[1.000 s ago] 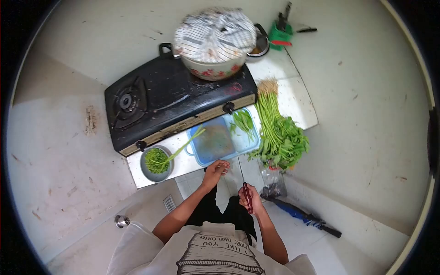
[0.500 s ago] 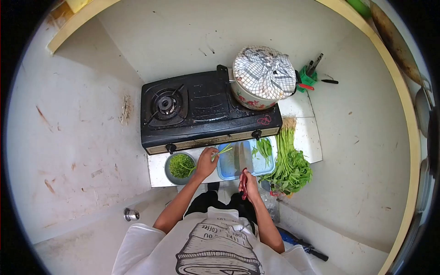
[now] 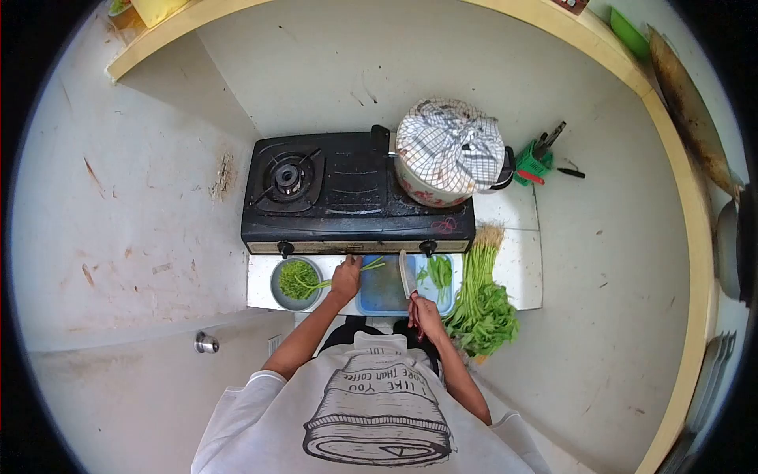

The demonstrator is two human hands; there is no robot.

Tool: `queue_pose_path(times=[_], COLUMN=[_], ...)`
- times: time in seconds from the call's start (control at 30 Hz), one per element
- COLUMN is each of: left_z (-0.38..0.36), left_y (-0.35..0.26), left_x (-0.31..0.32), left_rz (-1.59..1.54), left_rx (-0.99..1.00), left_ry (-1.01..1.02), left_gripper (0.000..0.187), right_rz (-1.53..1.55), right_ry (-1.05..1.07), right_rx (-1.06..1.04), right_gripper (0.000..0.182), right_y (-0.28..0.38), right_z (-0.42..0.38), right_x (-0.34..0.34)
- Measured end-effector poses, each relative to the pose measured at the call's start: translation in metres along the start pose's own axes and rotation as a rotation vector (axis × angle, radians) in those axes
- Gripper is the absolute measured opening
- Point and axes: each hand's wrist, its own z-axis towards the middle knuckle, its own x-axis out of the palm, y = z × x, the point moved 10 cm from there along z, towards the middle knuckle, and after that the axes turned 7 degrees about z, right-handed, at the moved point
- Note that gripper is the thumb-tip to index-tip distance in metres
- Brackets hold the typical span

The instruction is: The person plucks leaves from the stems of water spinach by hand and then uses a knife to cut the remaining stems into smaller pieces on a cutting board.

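My left hand is closed around a few thin green stems, whose ends stick out to the right over the left part of a blue plastic tray. In my right hand is a knife by its red handle, the blade pointing away from me above the tray, seen nearly edge-on. Cut green leaves lie at the tray's right side. To the left of my left hand stands a round grey bowl of chopped greens, with stalks trailing toward the hand.
A black two-burner stove stands behind the tray. On its right burner is a floral pot covered by a checked cloth. A large bunch of leafy greens lies at right. A green basket holds utensils near the wall.
The knife has turned from showing its broad side to nearly edge-on, its tip leaning left. The stems in my left hand lie flatter. The whole view has shifted slightly.
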Motion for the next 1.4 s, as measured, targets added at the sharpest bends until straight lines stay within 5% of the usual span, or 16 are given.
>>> queue_pose_path(times=[0.43,0.57,0.9,1.4], left_z=[-0.023,-0.033,-0.043,-0.032], left_y=[-0.061,-0.073,-0.094,-0.113], left_x=[-0.055,-0.069,-0.112,-0.108], left_rz=[-0.476,-0.659,-0.932,-1.122], left_rx=[-0.019,-0.178,-0.229,-0.092], left_ry=[-0.117,0.005,0.105,0.355], left_gripper=[0.012,0.014,0.006,0.011], right_rz=[-0.094,-0.143,-0.099,-0.021], right_ry=[0.262,0.271,0.197,-0.032], right_rx=[0.054,-0.106,-0.251,-0.372], right_gripper=[0.034,0.023,0.039,0.030], right_y=[0.024,0.061,0.152,0.164], right_z=[0.031,0.033,0.027,0.003], right_x=[-0.036,-0.030,0.018,-0.004])
